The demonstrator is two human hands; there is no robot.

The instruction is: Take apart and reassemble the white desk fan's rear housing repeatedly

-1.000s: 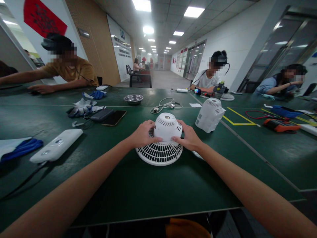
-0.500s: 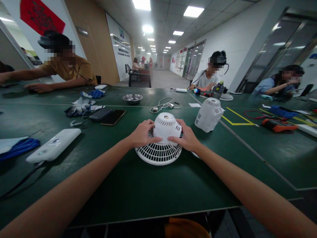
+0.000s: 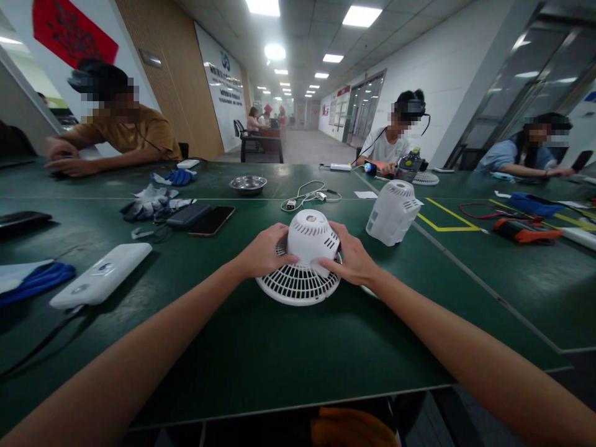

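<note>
A white fan housing [image 3: 309, 239] with vent slots rests on a round white fan grille [image 3: 300, 288], both low on the green table in front of me. My left hand [image 3: 269, 251] grips the housing from its left side, thumb along the front. On the opposite side my right hand [image 3: 352, 254] wraps round it, thumb across the front lower edge. The fingertips behind the housing are hidden. Partly covered by my right wrist, a white object [image 3: 367, 290] lies on the table. Another white slotted housing [image 3: 393, 213] stands to the right of my hands.
Beyond my hands lie a coiled white cable [image 3: 311, 195] and a metal bowl [image 3: 248, 184]. To the left are a phone [image 3: 212, 221], gloves [image 3: 151, 202] and a white power bank [image 3: 102, 275]. An orange multimeter [image 3: 526, 230] sits right. People sit across the table.
The housing turns slightly between my hands, and my right thumb shifts. Across the table at left, a person's arm draws back, and a dark object now shows at the left edge.
</note>
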